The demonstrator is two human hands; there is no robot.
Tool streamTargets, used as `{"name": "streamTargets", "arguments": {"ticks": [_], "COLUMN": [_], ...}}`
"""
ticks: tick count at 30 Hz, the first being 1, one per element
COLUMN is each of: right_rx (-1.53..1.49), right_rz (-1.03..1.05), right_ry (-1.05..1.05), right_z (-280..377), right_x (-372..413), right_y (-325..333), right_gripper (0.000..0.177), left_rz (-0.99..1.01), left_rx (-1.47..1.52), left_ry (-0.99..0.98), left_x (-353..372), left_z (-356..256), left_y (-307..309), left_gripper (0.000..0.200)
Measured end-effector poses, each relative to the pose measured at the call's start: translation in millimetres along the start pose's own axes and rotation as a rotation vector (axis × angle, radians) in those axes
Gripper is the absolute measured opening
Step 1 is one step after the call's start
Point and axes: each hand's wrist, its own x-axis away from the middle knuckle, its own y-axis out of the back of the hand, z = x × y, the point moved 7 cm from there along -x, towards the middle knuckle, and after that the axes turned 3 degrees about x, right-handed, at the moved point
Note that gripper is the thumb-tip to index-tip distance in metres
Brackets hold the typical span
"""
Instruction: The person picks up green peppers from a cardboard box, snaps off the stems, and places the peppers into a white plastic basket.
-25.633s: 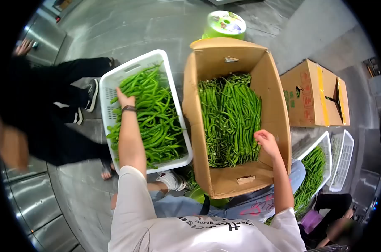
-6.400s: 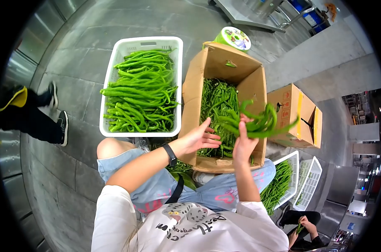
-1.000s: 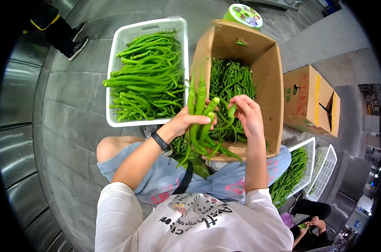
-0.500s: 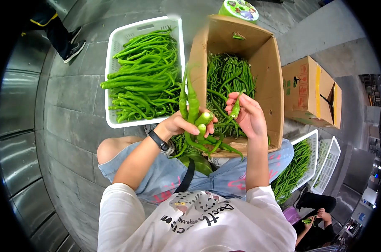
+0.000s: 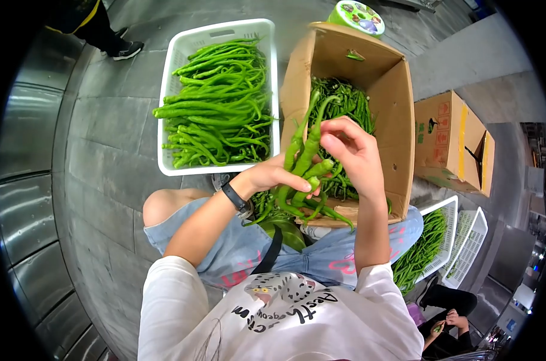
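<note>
With fingers [image 5: 294,183] of left hand [image 5: 273,175], clasps bunch of green peppers [image 5: 304,157] over near edge of cardboard box [image 5: 399,108]; with right hand [image 5: 360,159] fingertips [image 5: 340,126], pinches top of same bunch. Sits just beside white basket [image 5: 212,171] heaped with peppers.

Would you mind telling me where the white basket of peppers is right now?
In the head view the white basket sits at upper left, on the person's left side, beside the cardboard box and just beyond the left hand holding peppers.

glossy green peppers [image 5: 297,165], matt cardboard box [image 5: 393,108], white plastic crate [image 5: 170,66]
</note>
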Motion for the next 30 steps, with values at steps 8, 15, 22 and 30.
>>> {"name": "streamTargets", "arguments": {"ticks": [8, 15, 22, 30], "right_rx": [-0.473, -0.781, -0.523, -0.223], "right_rz": [-0.013, 0.034, -0.038, -0.158], "right_ry": [-0.338, -0.51, -0.352, -0.112], "right_z": [-46, -50, -46, -18], "right_x": [-1, 6, 2, 3], "right_y": [-2, -22, -1, 18], "right_gripper": [0.017, 0.031, 0.021, 0.008], "left_rz": [0.062, 0.078, -0.016, -0.09], "left_rx": [-0.077, -0.087, -0.019, -0.02], "left_ry": [0.04, 0.041, -0.011, -0.009], "left_x": [-1, -2, -2, -5], "left_z": [4, 7, 4, 7], "left_y": [-5, -2, 1, 7], "left_gripper": [0.051, 0.052, 0.057, 0.061]}}
